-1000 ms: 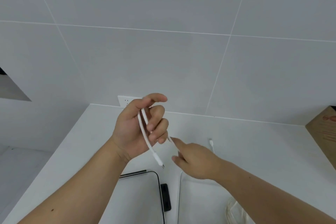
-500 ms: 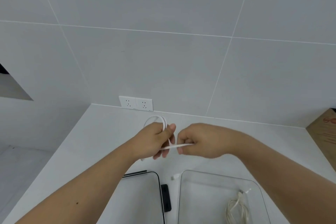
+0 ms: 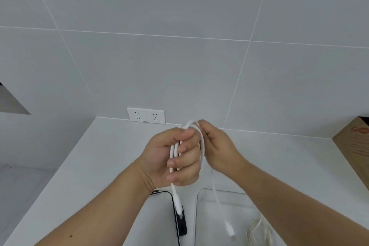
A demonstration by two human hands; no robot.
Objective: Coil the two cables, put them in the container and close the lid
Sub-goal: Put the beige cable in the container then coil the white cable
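Note:
My left hand [image 3: 173, 158] is closed around several loops of a white cable [image 3: 202, 146], held above the counter. One plug end hangs straight down below that fist; the other end dangles blurred over the container. My right hand [image 3: 217, 146] pinches the cable's top loop just right of the left thumb. Below sits a clear container [image 3: 199, 215] with a coiled cream cable [image 3: 257, 231] inside at its right. The clear lid [image 3: 159, 219] with a black latch lies flat to the container's left.
A white counter [image 3: 89, 166] runs along a grey tiled wall with a double socket [image 3: 146, 116] at its base. A brown cardboard box [image 3: 355, 146] stands at the right edge.
Both hands have risen slightly and turned. The cable, pulled taut between them before, now wraps in more loops around my left hand, with both ends hanging down.

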